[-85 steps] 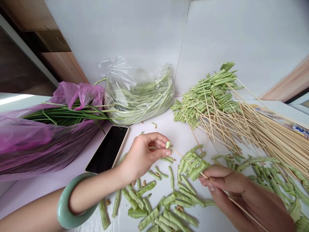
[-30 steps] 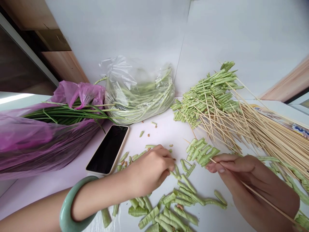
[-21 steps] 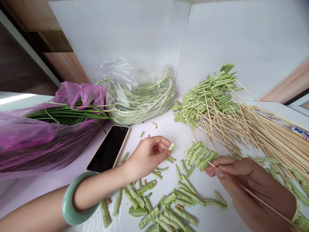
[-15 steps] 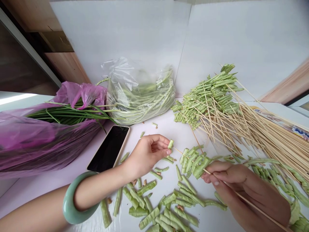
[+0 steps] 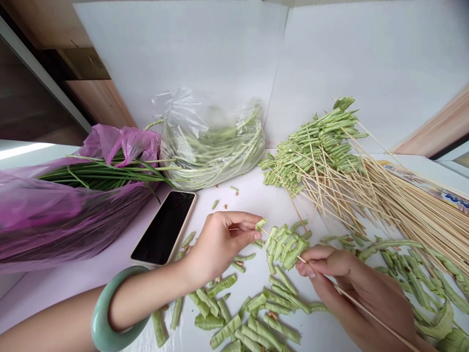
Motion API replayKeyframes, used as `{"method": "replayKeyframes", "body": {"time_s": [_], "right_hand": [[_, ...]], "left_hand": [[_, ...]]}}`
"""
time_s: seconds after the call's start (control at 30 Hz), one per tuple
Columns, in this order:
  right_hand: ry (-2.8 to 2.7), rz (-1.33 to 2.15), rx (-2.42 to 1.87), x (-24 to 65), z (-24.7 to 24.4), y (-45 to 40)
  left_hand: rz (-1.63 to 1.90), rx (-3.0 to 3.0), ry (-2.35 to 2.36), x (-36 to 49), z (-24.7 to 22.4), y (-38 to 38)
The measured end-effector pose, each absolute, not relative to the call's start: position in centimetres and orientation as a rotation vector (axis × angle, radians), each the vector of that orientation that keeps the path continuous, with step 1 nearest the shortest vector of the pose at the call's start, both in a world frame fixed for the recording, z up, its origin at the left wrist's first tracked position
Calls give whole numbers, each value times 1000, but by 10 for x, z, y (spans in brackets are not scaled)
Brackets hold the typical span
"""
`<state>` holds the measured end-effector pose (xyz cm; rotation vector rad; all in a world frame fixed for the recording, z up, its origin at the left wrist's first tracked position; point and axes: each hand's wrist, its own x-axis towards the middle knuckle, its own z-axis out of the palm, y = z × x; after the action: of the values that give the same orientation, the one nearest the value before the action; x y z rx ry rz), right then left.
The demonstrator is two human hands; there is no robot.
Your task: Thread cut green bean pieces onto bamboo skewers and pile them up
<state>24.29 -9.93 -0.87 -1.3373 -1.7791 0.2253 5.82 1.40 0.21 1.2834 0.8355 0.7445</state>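
Bamboo skewer [image 5: 377,320] closed in right hand [image 5: 340,278], shaft pinched between thumb and fingers, long axis running from lower right to upper left. Tip right at the cut bean piece [image 5: 261,224], held between thumb and fingertips of left hand [image 5: 220,244], so left hand nearest the tip. Threaded bean pieces [image 5: 286,250] bunched along the shaft between both hands, just ahead of right hand. Jade bangle [image 5: 99,322] on left wrist. Loose bean pieces [image 5: 227,330] strewn below and right of the hands on white table [image 5: 278,195]. Black-screened phone [image 5: 163,227] just left of left hand. Farther back, long beans in clear plastic bag [image 5: 216,156], scallions [image 5: 102,176] in purple plastic bag [image 5: 54,220]. Upper right, loaded skewers [image 5: 315,146] beside bundle of bare skewers [image 5: 403,195].
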Motion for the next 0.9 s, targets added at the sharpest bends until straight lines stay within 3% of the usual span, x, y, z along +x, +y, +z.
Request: {"method": "replayKeyframes", "body": {"time_s": [0.43, 0.9], "right_hand": [[-1783, 282, -1313, 243, -7, -100], [-1457, 706, -1194, 247, -12, -91]], "left_hand": [[648, 1248, 829, 57, 5, -1], [713, 1435, 759, 56, 15, -13]]}}
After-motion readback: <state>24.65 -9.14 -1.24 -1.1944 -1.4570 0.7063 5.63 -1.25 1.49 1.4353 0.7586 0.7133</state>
